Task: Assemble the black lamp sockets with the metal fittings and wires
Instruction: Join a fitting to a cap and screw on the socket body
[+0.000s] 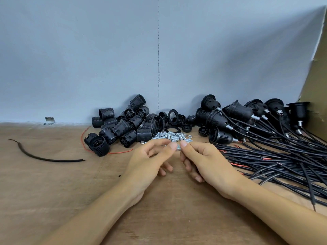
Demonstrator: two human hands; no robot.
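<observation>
A small threaded metal fitting (178, 147) is pinched between the fingertips of my left hand (152, 160) and my right hand (203, 160), just above the wooden table. Behind my fingers lies a heap of several metal fittings and nuts (169, 136). Black threaded socket bodies (123, 128) are piled at the back left of the heap. Black rings and caps (174, 119) lie behind it. At the right, assembled sockets with metal fittings (230, 117) trail black wires (276, 156) across the table.
A loose black wire (46, 157) lies at the left, and a thin red wire (85, 138) curls round the nearest socket body. A metal bracket (49, 120) sits by the grey wall. A cardboard panel (316, 82) stands at the far right.
</observation>
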